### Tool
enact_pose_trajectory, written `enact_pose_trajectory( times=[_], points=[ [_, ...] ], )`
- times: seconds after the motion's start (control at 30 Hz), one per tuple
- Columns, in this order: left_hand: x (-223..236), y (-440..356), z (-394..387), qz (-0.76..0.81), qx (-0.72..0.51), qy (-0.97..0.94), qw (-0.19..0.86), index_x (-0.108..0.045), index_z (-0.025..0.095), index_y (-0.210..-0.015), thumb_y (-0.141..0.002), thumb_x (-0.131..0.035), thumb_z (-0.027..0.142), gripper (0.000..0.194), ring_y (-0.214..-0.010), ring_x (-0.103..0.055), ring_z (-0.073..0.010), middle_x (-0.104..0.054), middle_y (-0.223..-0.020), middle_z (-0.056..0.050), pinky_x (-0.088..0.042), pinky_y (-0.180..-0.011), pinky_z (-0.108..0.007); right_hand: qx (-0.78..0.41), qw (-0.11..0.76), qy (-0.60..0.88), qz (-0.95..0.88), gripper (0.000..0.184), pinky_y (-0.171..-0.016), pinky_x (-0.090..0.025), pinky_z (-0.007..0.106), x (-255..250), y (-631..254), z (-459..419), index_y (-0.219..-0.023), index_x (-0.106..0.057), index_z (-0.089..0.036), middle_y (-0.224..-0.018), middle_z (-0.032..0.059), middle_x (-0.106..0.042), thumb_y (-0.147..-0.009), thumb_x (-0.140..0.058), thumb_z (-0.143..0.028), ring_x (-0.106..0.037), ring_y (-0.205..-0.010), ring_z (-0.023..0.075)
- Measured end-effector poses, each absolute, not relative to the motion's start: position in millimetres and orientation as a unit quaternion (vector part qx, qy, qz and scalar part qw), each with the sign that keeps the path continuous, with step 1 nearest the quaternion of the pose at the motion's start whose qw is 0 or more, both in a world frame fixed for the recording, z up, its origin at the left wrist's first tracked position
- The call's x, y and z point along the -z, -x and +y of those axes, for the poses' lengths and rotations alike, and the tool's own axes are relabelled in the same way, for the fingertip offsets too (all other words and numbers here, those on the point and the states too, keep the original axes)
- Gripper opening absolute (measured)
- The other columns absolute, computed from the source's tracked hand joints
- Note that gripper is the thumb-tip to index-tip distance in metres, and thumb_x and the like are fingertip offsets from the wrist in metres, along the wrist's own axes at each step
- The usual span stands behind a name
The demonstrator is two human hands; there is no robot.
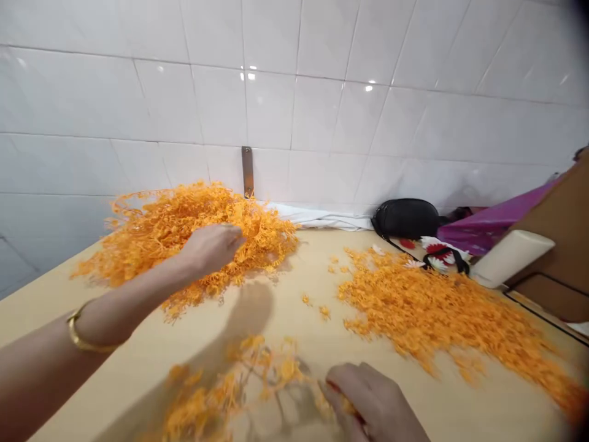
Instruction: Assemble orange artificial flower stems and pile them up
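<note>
A large, loose heap of orange flower strands [184, 227] lies on the pale wooden table [313, 258] at the left. My left hand [210, 248], with a gold bangle [83, 331] on the wrist, rests curled in the heap's near side, its fingertips hidden among the strands. At the bottom, my right hand [372, 399] pinches some orange florets, though its fingers are partly blurred. To its left lies a thin, blurred scatter of orange strands [207, 393]. A second spread of orange florets [427, 313] covers the table's right side.
White tiles [276, 104] form the wall behind the table, with a metal bracket [247, 172] against them. Along the far edge are a white cloth [322, 218], a black bag [405, 218] and a purple cloth [488, 224]. A cream cylinder [513, 258] lies before a brown board [556, 227].
</note>
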State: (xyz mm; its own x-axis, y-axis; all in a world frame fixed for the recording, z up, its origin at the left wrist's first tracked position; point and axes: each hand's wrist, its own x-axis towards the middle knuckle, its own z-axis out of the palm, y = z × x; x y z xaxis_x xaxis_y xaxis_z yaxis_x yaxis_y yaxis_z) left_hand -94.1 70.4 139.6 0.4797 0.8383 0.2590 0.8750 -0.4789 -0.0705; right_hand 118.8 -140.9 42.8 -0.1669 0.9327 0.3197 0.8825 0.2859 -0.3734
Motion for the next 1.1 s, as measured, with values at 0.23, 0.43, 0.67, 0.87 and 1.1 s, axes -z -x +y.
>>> enact_pose_trajectory(
  times=[0.23,0.43,0.67,0.87,1.1],
  points=[
    [-91.3,105.8,-26.9,-0.427,0.033,0.882,-0.199,-0.056,0.02,-0.108,-0.081,-0.027,0.053,0.051,-0.095,-0.053,-0.0212,-0.057,-0.109,-0.009,-0.039,-0.078,-0.027,-0.021,0.156,0.676,-0.72,0.02,-0.059,-0.043,0.03,-22.2,-142.9,-155.9,-0.09,-0.055,-0.02,-0.079,0.0059,-0.06,-0.081,-0.039,-0.029,-0.056,-0.069,0.0192],
    [-67.0,139.3,-64.1,-0.406,-0.035,0.895,-0.181,-0.019,0.025,-0.134,-0.063,-0.047,0.064,0.086,-0.12,-0.032,-0.0295,-0.031,-0.135,-0.011,-0.032,-0.093,-0.036,0.04,0.217,0.591,-0.776,0.048,-0.086,-0.04,0.034,-45.2,-152.6,-152.8,-0.125,-0.037,-0.016,-0.12,0.0116,-0.048,-0.083,-0.038,-0.039,-0.045,-0.108,0.0219],
    [-67.8,142.9,-84.4,-0.47,-0.063,0.873,-0.116,-0.018,0.016,-0.135,-0.06,-0.049,0.065,0.095,-0.125,-0.021,-0.0312,-0.024,-0.137,-0.016,-0.026,-0.097,-0.04,0.08,0.105,0.507,-0.852,0.036,-0.088,-0.034,0.037,-43.7,-147.3,-59.9,-0.117,-0.046,-0.019,-0.126,0.0066,-0.044,-0.085,-0.031,-0.019,-0.041,-0.109,0.021],
    [-45.0,159.0,-70.9,-0.482,-0.02,0.875,-0.045,-0.037,0.018,-0.125,-0.066,-0.054,0.05,0.069,-0.12,-0.03,-0.0304,-0.039,-0.128,-0.015,-0.028,-0.096,-0.04,0.143,-0.031,0.609,-0.779,0.041,-0.087,-0.024,0.052,-10.4,-195.0,-30.0,-0.107,-0.054,-0.019,-0.117,0.0111,-0.05,-0.069,-0.043,-0.007,-0.034,-0.113,0.0314],
    [-38.8,120.2,-17.6,-0.527,0.069,0.846,0.037,-0.049,0.016,-0.11,-0.074,-0.052,0.032,0.039,-0.119,-0.03,-0.0318,-0.045,-0.12,-0.017,-0.026,-0.093,-0.044,0.03,0.19,0.669,-0.718,0.033,-0.083,-0.035,0.041,-37.1,-205.9,-70.1,-0.099,-0.058,-0.013,-0.109,0.0152,-0.053,-0.084,-0.033,-0.029,-0.045,-0.102,0.0268]
  ],
)
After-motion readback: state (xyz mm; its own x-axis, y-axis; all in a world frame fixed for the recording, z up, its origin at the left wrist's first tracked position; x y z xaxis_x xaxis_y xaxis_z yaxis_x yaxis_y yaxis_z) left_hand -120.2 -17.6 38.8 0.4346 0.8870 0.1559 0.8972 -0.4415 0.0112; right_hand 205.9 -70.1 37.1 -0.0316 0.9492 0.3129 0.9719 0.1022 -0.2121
